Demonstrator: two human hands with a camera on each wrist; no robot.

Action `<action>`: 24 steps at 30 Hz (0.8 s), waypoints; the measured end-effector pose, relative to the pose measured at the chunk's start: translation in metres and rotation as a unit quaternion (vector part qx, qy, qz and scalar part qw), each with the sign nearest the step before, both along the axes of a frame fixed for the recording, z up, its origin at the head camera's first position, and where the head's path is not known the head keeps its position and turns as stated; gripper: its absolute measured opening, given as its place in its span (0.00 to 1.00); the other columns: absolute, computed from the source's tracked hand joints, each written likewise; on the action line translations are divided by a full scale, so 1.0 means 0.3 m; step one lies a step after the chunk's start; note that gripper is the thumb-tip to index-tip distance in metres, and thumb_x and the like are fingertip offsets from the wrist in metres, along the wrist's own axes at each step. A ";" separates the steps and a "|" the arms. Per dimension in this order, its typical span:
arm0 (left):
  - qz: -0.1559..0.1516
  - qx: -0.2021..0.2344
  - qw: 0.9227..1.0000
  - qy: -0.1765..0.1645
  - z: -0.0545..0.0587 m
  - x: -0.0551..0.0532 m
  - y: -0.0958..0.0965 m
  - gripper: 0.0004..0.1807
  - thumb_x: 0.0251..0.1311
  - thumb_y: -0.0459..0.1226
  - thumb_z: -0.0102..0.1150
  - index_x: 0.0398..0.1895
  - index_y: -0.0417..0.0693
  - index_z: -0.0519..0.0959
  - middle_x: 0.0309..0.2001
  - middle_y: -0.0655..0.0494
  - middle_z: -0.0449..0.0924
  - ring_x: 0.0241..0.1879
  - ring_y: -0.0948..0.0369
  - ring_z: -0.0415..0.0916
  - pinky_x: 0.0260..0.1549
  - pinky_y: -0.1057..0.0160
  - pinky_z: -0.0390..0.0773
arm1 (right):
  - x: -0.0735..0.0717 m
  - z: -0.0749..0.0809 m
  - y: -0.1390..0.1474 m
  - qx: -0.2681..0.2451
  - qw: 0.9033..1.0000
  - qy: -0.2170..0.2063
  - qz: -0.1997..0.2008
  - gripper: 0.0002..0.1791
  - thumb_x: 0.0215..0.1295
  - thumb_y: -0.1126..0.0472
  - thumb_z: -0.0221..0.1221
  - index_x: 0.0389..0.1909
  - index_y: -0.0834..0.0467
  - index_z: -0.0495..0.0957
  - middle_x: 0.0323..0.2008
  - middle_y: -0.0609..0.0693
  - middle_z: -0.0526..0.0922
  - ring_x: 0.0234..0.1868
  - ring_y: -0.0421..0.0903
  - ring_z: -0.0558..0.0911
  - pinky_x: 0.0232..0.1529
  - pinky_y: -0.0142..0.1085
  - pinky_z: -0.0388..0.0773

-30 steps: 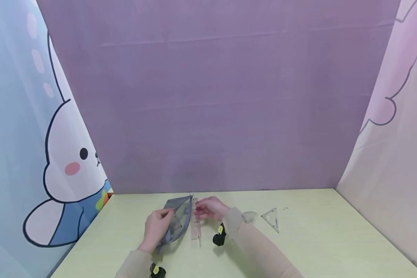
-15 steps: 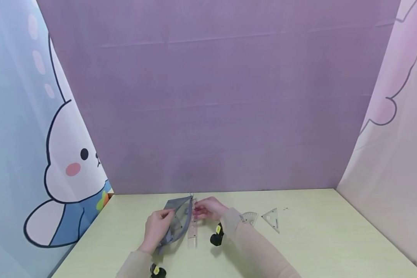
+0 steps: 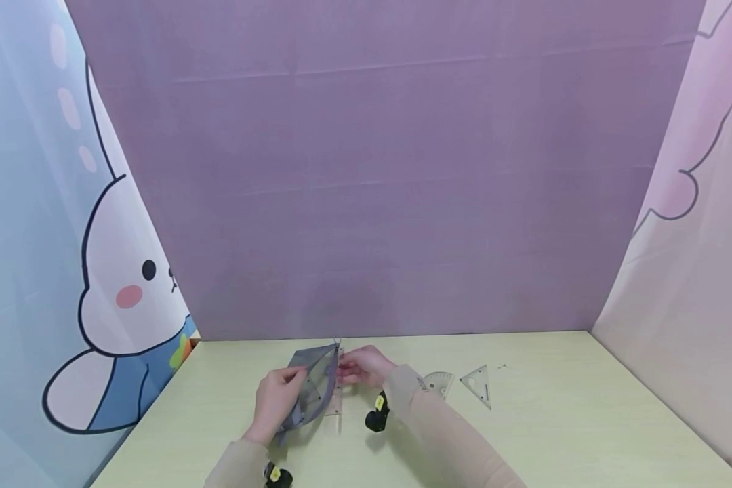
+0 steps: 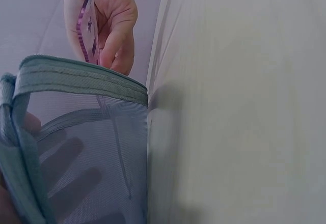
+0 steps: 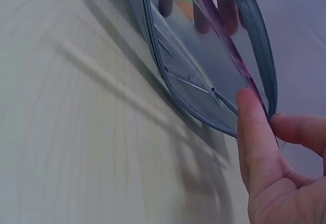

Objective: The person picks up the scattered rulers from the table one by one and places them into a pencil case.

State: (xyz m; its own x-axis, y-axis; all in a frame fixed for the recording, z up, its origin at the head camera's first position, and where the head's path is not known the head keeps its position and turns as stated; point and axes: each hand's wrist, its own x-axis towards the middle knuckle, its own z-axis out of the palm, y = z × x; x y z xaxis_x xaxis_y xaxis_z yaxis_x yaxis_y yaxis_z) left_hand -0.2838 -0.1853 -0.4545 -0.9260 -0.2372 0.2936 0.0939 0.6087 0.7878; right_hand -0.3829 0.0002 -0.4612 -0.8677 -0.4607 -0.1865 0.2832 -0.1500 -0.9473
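Observation:
My left hand [image 3: 276,396] grips one side of a grey-blue mesh zip pouch [image 3: 318,379], whose mouth gapes to the right. Through the mesh, the left wrist view shows fingers behind the fabric. My right hand [image 3: 366,364] pinches a clear pinkish ruler [image 3: 333,407] between thumb and fingers. In the right wrist view the ruler [image 5: 224,35] stands on edge within the pouch's open mouth, between the two zip bands. A clear ruled piece [image 5: 178,63], probably a set square, lies inside the pouch.
To the right on the pale table [image 3: 555,420] lie a clear protractor [image 3: 440,383], partly behind the right sleeve, and a clear set square [image 3: 478,388]. Small dark marks [image 3: 502,366] show beyond them. A purple backdrop [image 3: 372,203] rises at the table's back edge.
My right hand has shifted slightly left, taking the ruler from beside the pouch into its mouth. The left hand and pouch stay nearly still.

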 end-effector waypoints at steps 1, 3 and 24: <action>0.000 -0.002 1.000 0.002 -0.001 0.000 0.000 0.13 0.64 0.40 0.57 0.43 0.44 0.86 0.40 0.50 0.86 0.22 0.61 0.69 0.26 0.61 0.68 | 0.000 0.000 -0.002 -0.001 1.000 -0.002 -0.001 0.16 0.64 0.75 0.52 0.50 0.81 0.71 0.33 0.65 0.82 0.29 0.47 0.82 0.41 0.40 0.80; 0.000 -0.004 1.000 0.003 -0.001 0.000 0.001 0.13 0.64 0.40 0.57 0.43 0.44 0.86 0.40 0.49 0.86 0.24 0.62 0.70 0.27 0.61 0.69 | 0.001 -0.002 -0.006 -0.003 1.000 -0.003 -0.003 0.16 0.63 0.75 0.52 0.50 0.81 0.71 0.32 0.63 0.82 0.28 0.47 0.82 0.41 0.40 0.81; -0.001 0.011 1.000 -0.005 -0.003 -0.002 0.004 0.13 0.63 0.40 0.58 0.44 0.44 0.86 0.43 0.48 0.85 0.20 0.61 0.67 0.24 0.61 0.68 | 0.015 0.002 -0.034 0.002 1.000 -0.007 -0.028 0.12 0.61 0.76 0.53 0.44 0.79 0.74 0.27 0.58 0.80 0.28 0.46 0.82 0.39 0.38 0.81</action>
State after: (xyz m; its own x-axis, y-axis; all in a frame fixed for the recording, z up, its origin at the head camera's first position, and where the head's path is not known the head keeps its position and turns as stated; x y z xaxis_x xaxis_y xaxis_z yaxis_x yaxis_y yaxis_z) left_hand -0.2844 -0.1841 -0.4555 -0.9296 -0.2415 0.2784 0.0867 0.5909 0.8020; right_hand -0.3783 -0.0100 -0.4607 -0.8895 -0.4108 -0.2003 0.2879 -0.1631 -0.9437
